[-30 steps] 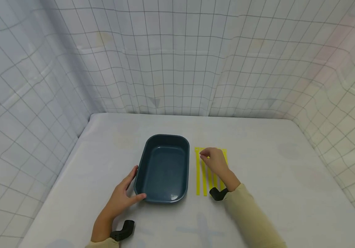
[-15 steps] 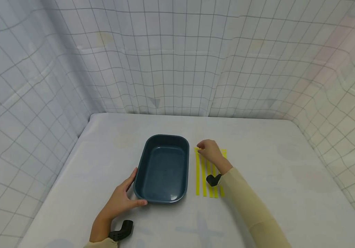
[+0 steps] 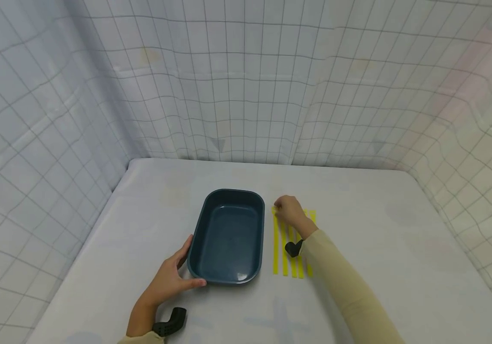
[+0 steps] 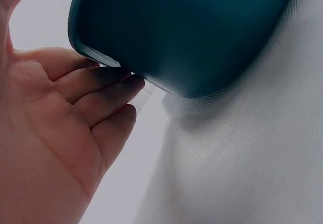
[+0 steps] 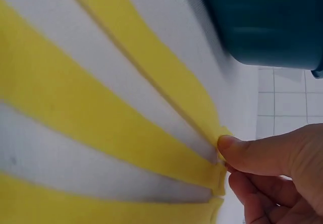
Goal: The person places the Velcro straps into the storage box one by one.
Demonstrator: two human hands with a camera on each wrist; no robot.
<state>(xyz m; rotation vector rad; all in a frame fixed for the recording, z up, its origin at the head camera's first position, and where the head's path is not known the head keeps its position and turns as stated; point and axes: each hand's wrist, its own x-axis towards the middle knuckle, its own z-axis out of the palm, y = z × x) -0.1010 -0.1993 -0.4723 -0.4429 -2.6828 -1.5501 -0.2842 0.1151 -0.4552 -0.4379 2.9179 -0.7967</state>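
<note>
A dark teal rectangular basin [image 3: 230, 243] sits near the middle of the white table. My left hand [image 3: 166, 279] rests around its near left corner, fingers along the left side and thumb against the near edge. In the left wrist view the relaxed fingers [image 4: 108, 90] touch the outer wall. Several yellow strips [image 3: 276, 248] lie side by side to the right of the basin. My right hand [image 3: 291, 210] pinches the far end of the leftmost yellow strip [image 5: 166, 75] between thumb and fingers. The right hand and forearm hide parts of the other strips.
White cloth covers the table [image 3: 370, 215]. White sheets with a dark grid [image 3: 246, 86] hang behind it and on both sides. A black wrist camera mount [image 3: 170, 322] sits at the left wrist, another mount [image 3: 293, 248] at the right.
My right hand has moved away from me and slightly left, to the far end of the leftmost strip, where it now pinches. The left hand stays at the basin, its thumb shifted slightly.
</note>
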